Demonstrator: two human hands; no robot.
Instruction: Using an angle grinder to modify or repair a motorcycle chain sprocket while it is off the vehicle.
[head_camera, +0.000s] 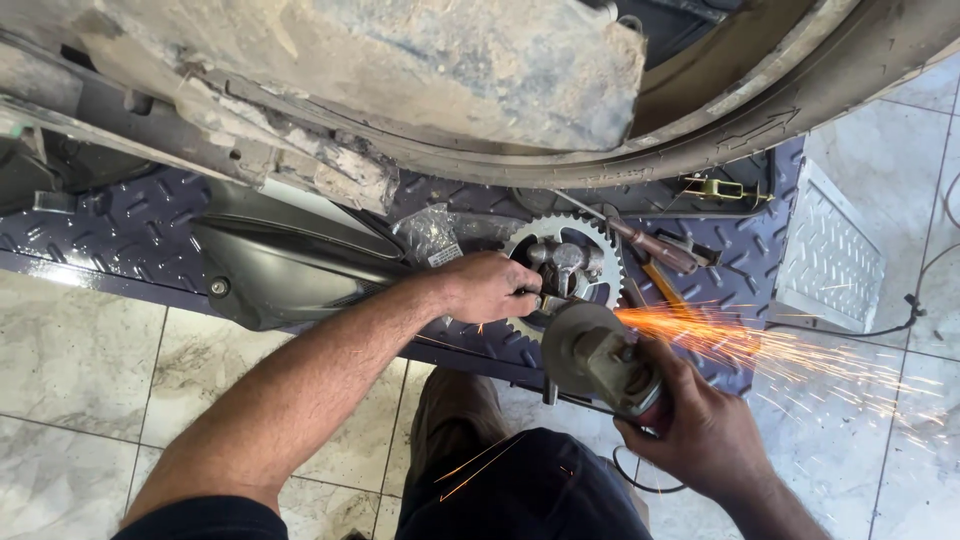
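The left hand (490, 287) grips a part at the near-left edge of a toothed sprocket (565, 270) lying on a dark tread-plate lift platform (120, 235). Just right and nearer, the right hand (705, 432) holds an angle grinder (600, 358), its disc throwing orange sparks (740, 345) rightward over the tiled floor (80, 370). A tyre (800, 95) arcs above.
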